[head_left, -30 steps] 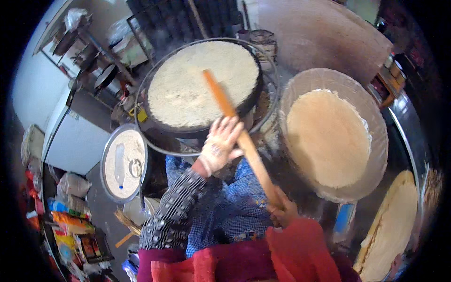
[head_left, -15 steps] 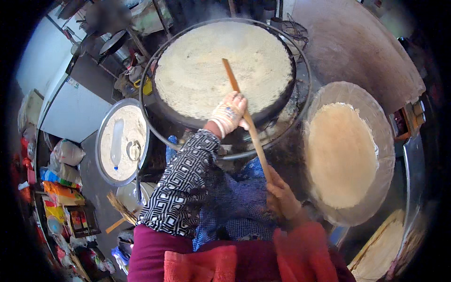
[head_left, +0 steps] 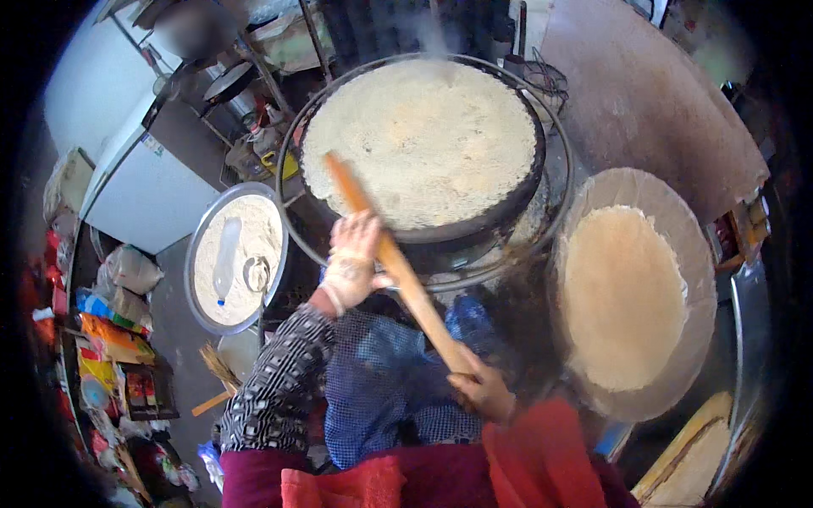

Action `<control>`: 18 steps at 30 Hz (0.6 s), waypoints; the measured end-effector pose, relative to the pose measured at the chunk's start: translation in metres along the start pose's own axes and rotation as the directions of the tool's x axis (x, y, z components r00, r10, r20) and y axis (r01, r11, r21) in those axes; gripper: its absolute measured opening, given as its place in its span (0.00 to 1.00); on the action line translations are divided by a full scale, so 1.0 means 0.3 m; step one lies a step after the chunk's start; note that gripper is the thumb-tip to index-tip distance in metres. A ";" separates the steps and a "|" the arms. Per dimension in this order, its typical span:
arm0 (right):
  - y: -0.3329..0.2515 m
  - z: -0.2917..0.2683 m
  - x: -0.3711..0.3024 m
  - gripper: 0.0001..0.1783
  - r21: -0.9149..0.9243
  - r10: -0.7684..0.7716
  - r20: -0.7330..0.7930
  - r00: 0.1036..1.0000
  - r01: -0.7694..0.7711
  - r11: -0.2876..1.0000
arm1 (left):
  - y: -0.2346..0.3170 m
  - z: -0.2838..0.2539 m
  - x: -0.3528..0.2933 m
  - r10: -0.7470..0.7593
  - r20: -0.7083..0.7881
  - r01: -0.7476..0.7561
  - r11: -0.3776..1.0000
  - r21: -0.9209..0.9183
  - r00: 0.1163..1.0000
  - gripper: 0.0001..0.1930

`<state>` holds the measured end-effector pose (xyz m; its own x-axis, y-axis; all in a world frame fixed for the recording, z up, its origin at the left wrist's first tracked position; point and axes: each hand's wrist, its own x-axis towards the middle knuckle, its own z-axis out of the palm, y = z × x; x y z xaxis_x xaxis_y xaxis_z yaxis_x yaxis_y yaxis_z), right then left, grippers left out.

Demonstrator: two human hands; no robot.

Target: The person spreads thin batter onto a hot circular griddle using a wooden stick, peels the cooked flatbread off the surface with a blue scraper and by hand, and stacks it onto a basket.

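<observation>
A long flat wooden paddle slants up and left in front of me. Its blurred tip lies over the left front part of a big round griddle. A pale, grainy layer of batter covers the griddle, with slightly browner patches near the middle. My left hand, in a whitish glove, is closed on the paddle partway along. My bare right hand grips its lower end close to my body. Steam rises at the griddle's far edge.
A metal ring surrounds the griddle. To the left stands a basin of flour-like powder holding a plastic bottle and a round scoop. A large lined basket at right holds a round tan flatbread. A straw brush lies lower left.
The paddle has swung left, its tip going from the middle of the griddle to the left front edge. Both hands moved left and nearer to me. The view shifted slightly.
</observation>
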<state>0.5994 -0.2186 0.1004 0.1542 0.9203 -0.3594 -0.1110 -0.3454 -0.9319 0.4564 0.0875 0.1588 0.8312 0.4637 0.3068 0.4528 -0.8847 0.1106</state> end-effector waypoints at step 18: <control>-0.184 -0.092 0.207 0.33 0.549 0.165 0.126 0.978 -0.208 0.810 | -0.163 0.216 0.437 0.171 0.094 -0.181 0.978 0.101 0.981 0.46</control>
<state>0.6421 -0.1473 0.1282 0.0089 0.8662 -0.4996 -0.6605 -0.3700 -0.6533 0.5640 0.1947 0.1324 0.9231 0.3076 0.2309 0.3254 -0.9446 -0.0424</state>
